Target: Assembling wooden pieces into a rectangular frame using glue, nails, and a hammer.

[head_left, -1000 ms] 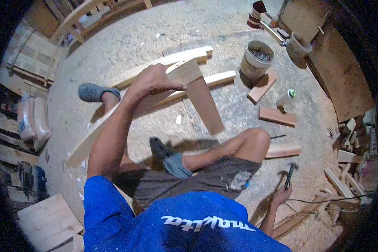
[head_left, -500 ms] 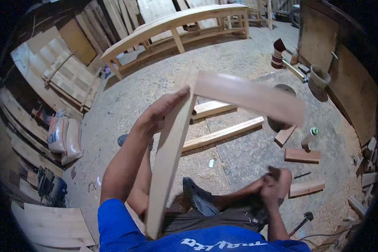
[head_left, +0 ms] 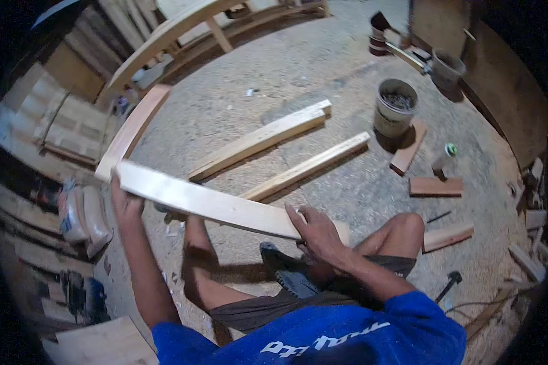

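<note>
Step looked like positioning the L-frame [head_left: 207, 199], held up over the floor [head_left: 347, 176] with its corner toward the floor's left edge, left hand [head_left: 126, 201] gripping by that corner, right hand [head_left: 319, 234] gripping near the right end; next move likely called for both grips steady.

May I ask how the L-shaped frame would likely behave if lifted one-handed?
The frame would probably stay stiff, as it looks like solid wood. It might twist or feel lopsided, since its reddish board juts out beyond the left hand.
</note>
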Motion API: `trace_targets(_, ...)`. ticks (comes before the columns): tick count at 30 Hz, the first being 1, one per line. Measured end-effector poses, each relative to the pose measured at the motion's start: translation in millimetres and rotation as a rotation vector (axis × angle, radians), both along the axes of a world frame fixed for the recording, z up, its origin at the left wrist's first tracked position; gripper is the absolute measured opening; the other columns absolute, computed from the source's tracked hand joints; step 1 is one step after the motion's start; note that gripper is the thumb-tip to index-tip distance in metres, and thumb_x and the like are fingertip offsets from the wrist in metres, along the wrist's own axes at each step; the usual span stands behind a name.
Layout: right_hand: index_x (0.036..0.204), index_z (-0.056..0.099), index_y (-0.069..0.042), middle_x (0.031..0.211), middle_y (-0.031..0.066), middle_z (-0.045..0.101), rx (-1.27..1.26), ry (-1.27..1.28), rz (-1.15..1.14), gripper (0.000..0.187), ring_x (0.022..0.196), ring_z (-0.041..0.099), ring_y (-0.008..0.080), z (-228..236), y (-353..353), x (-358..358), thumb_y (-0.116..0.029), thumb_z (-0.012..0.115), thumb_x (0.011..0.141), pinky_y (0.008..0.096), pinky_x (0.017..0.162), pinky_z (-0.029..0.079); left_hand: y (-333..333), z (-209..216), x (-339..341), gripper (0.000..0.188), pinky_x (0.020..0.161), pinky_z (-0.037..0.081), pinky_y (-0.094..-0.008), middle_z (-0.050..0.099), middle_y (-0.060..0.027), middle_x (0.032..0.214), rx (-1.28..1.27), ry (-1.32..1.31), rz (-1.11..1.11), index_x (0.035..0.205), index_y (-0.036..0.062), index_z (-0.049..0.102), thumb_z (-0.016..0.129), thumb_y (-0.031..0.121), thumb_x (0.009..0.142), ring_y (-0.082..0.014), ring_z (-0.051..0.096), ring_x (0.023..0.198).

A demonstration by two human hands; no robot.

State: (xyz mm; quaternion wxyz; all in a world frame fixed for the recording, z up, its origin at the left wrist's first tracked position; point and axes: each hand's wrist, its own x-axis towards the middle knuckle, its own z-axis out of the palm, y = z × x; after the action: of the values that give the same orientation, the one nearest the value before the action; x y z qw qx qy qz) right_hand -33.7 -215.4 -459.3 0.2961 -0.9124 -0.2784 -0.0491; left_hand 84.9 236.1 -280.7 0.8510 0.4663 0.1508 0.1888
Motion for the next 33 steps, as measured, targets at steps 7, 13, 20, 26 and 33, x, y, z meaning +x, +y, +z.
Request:
trace_targets(7, 0.127, 0.055, -0.009, 0.118, 0.0148, 0.064, 0.058, -0.101, 0.007, 0.038, 0.111, 0.062, 0.0339, -76.7, -25.9, 96.2, -0.011, 0.054, 0.089, 0.046, 0.092, 0.05, 7.8, -70.0, -89.3, 0.054, 0.1, 0.048, -0.0461, 0.061, -0.0118, 0.122, 0.046, 0.345, 0.174, 0.127, 0.0077, 0.057, 0.078, 0.035, 0.085, -0.0291, 0.058, 0.116)
trace_targets(13, 0.117, 0.058, -0.009, 0.112, 0.0114, 0.066, -0.058, -0.113, -0.028, 0.028, 0.106, 0.065, 0.0315, -116.2, -17.2, 129.2, -0.013, 0.055, 0.089, 0.0445, 0.089, 0.051, 4.0, -114.7, -87.3, 0.065, 0.098, 0.048, -0.0463, 0.059, -0.0122, 0.128, 0.141, 0.431, 0.281, 0.132, 0.0098, 0.056, 0.079, 0.047, 0.084, -0.0298, 0.058, 0.116)
trace_targets(20, 0.119, 0.057, -0.006, 0.109, 0.0165, 0.062, 0.034, -0.17, -0.034, 0.027, 0.112, 0.058, 0.0346, -128.5, -28.9, 145.0, -0.015, 0.052, 0.093, 0.0467, 0.095, 0.047, -22.5, -113.0, -84.6, 0.063, 0.095, 0.051, -0.0441, 0.064, -0.0177, 0.118, 0.286, 0.468, 0.311, 0.126, -0.0034, 0.058, 0.067, 0.05, 0.093, -0.0299, 0.06, 0.11)
trace_targets(26, 0.12, 0.063, -0.007, 0.111, 0.0172, 0.063, -0.13, 0.009, -0.231, 0.044, 0.107, 0.061, 0.0367, -90.5, -144.5, 135.7, -0.015, 0.073, 0.078, 0.0483, 0.09, 0.051, 66.5, -189.1, -167.2, 0.075, 0.102, 0.047, -0.0468, 0.059, -0.0213, 0.127, 1.237, 0.239, -0.093, 0.136, -0.0071, 0.051, 0.078, 0.043, 0.087, -0.0339, 0.059, 0.11)
trace_targets(33, 0.113, 0.065, -0.006, 0.111, 0.0184, 0.064, -0.719, 0.377, -0.653, 0.026, 0.101, 0.065, 0.0396, -79.1, -389.2, 38.1, -0.017, 0.055, 0.091, 0.0474, 0.084, 0.054, 26.6, -219.8, -165.8, 0.072, 0.103, 0.047, -0.0453, 0.058, -0.0216, 0.129, 1.354, 0.197, -0.14, 0.139, -0.0058, 0.049, 0.076, 0.037, 0.088, -0.0334, 0.059, 0.112)
